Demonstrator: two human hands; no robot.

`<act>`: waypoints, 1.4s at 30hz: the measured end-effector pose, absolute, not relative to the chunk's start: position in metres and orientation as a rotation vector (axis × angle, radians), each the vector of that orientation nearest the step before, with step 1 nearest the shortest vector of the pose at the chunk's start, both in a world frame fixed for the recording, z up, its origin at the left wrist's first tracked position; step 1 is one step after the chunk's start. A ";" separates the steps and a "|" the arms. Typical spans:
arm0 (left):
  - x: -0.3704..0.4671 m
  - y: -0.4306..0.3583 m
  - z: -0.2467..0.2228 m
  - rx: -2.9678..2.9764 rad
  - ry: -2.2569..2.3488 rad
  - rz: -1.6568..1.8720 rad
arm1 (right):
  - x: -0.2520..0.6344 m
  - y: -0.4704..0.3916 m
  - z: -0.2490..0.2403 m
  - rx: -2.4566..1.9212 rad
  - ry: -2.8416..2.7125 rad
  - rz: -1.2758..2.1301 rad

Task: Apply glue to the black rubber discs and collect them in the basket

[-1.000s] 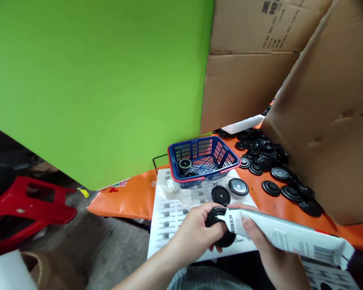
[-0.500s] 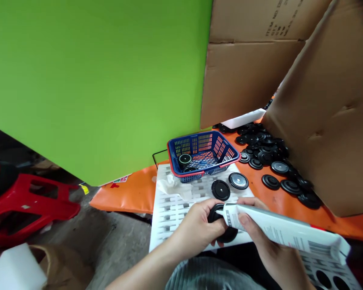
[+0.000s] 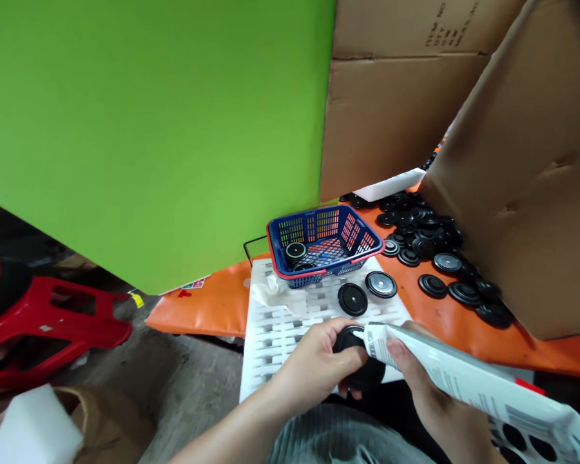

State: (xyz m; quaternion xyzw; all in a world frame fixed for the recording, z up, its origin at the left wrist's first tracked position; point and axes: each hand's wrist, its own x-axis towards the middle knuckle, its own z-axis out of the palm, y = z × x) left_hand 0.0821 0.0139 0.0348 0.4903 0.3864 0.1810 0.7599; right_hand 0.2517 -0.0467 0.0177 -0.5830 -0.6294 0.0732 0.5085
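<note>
My left hand (image 3: 323, 361) is closed round a black round disc (image 3: 370, 374), held above the front edge of a white slatted surface (image 3: 275, 348). In my right hand (image 3: 430, 393) is a long white tube (image 3: 468, 374), its nozzle tip touching or just over the disc's upper rim. A black disc (image 3: 352, 299) and a silver-centred disc (image 3: 381, 284) lie on the white surface beyond my hands. Behind them stands a blue basket (image 3: 314, 274) with red handles, holding a few discs (image 3: 296, 251). Crumpled white tissue (image 3: 283, 296) lies before the basket.
Many black discs (image 3: 425, 245) are heaped on the orange covering (image 3: 406, 309) at right. Brown cardboard (image 3: 522, 206) and a large green panel (image 3: 149, 142) rise behind. A red stool (image 3: 77, 316) and a white foam block (image 3: 33, 428) are at left.
The tube has shifted to the right with my right hand, and its nozzle has moved slightly right along the disc's rim. More of the disc in my left hand shows.
</note>
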 end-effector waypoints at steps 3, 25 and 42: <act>0.083 0.012 0.035 1.044 0.865 0.418 | 0.252 -0.047 0.017 -1.410 -1.535 0.081; 0.087 0.006 0.035 0.933 0.879 0.581 | 0.248 -0.050 0.011 -1.440 -1.341 0.349; 0.091 0.004 0.037 0.906 0.866 0.551 | 0.242 -0.058 0.024 -1.460 -1.346 0.363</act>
